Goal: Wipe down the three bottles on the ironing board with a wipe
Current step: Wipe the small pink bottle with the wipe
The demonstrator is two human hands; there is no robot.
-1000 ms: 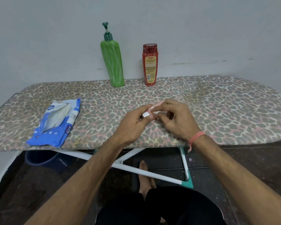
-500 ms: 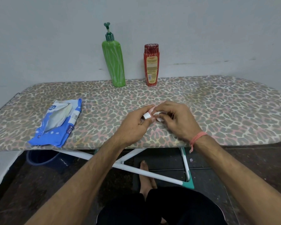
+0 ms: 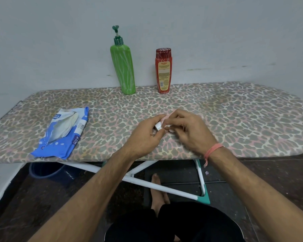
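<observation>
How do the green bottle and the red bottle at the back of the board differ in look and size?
The green bottle is taller than the red bottle. The green bottle has a pump dispenser on top, the red bottle a flat red cap. The red bottle shows a yellow printed label, while the green bottle shows only pale streaks. Both stand on the ironing board near the wall, apart from each other and untouched by either hand.

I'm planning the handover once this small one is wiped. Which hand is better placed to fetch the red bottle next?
Probably the right hand. The red bottle stands at the board's far edge, slightly nearer it, while the left hand pinches the small white-capped bottle.
</observation>
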